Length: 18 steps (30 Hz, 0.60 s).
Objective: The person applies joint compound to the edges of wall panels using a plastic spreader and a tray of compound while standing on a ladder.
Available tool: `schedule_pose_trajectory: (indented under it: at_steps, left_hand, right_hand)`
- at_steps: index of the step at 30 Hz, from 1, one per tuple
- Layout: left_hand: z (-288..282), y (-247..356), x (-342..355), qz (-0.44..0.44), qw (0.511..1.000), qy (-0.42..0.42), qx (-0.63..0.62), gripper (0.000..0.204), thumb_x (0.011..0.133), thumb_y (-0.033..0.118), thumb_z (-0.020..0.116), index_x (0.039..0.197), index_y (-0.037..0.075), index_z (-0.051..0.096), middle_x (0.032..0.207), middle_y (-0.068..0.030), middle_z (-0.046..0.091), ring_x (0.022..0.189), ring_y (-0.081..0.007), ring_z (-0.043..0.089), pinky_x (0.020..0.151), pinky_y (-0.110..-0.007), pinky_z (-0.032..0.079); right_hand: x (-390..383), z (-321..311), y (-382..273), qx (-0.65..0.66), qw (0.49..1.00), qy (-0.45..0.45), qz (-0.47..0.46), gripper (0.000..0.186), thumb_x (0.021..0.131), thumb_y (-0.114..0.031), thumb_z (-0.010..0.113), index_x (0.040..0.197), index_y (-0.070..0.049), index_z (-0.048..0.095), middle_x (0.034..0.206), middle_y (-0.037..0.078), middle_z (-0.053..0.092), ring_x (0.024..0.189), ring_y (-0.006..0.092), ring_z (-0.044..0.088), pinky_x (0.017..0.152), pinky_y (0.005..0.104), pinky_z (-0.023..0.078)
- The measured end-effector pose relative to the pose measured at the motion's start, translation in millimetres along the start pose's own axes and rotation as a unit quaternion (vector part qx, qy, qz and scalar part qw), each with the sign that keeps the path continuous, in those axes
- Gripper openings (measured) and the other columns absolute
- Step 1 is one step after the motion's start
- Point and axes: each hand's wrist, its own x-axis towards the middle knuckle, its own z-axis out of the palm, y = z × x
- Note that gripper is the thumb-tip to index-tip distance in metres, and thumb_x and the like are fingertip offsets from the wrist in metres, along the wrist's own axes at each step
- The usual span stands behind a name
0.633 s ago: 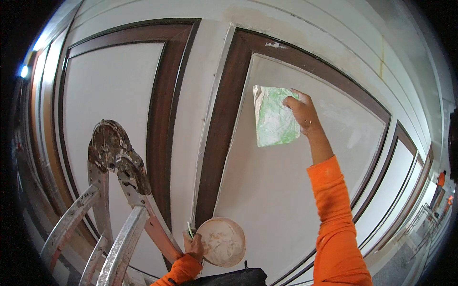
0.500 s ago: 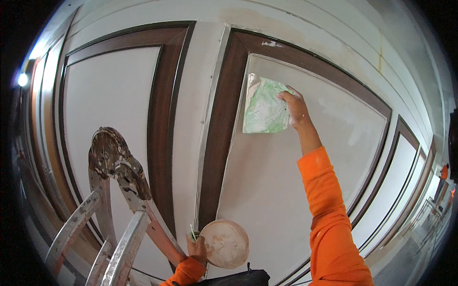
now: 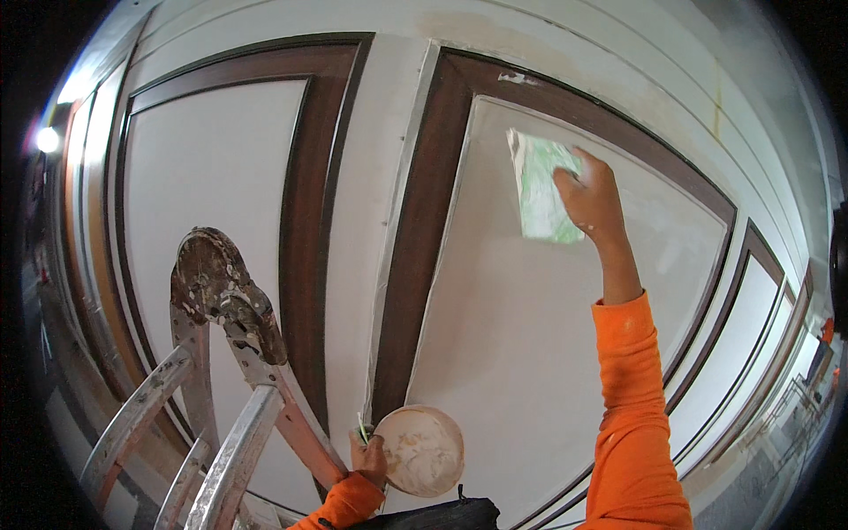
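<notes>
My right hand (image 3: 583, 190) is closed on a flat, square green spreader (image 3: 543, 199) coated with white paste, held at the upper part of a pale wall panel (image 3: 495, 318) inside a dark brown wooden frame. The spreader is slightly blurred. Low in the middle, my left hand (image 3: 368, 455) grips a round, shallow container (image 3: 422, 450) of off-white paste at its left side, along with a thin pale-green item (image 3: 363, 431) that is too small to make out. Just left of that hand stands a paint-spattered aluminium ladder (image 3: 261, 424) with a worn hinged top.
A second framed white panel (image 3: 212, 168) is on the left, with more framed panels (image 3: 738, 336) receding to the right. A bright light (image 3: 48, 139) shows at the far left. At the far right edge is a small orange shape, possibly a person (image 3: 826, 332), near metal railings or scaffolding.
My right hand and the spreader first moved up and left, then swung right to a higher, more rightward spot on the panel. My left hand keeps hold of the container.
</notes>
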Motion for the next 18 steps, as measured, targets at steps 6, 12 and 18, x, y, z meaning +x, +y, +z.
schedule_pose_trajectory:
  at_steps: [6,12,18]
  left_hand:
    - [6,30,-16,-0.050,0.998,0.002,-0.038,0.036,0.082,0.015,0.054,0.112,0.001,0.042,0.083,-0.0072,0.049,0.073,-0.0167,0.048,0.067,-0.029,0.043]
    - [6,14,-6,0.028,0.998,-0.035,0.047,0.034,0.083,0.016,0.054,0.111,0.002,0.042,0.085,-0.0082,0.049,0.069,-0.0169,0.050,0.065,-0.030,0.045]
    - [8,39,-19,-0.038,0.999,-0.026,-0.011,0.028,0.082,0.014,0.053,0.106,0.005,0.043,0.082,-0.0086,0.049,0.068,-0.0180,0.051,0.060,-0.032,0.045]
  right_hand:
    - [9,31,-68,-0.253,0.934,0.035,-0.250,0.024,0.079,-0.015,0.060,0.096,0.001,0.057,0.080,0.012,0.063,0.078,0.0259,0.063,0.070,0.0379,0.051]
    - [-36,108,-30,-0.343,0.910,-0.016,-0.233,0.042,0.084,-0.013,0.050,0.122,0.004,0.048,0.124,0.022,0.051,0.109,0.0322,0.052,0.085,0.0381,0.047]
    - [-125,89,-44,-0.266,0.909,-0.154,-0.281,0.042,0.081,-0.012,0.051,0.119,0.006,0.049,0.111,0.025,0.057,0.099,0.0323,0.058,0.081,0.0396,0.048]
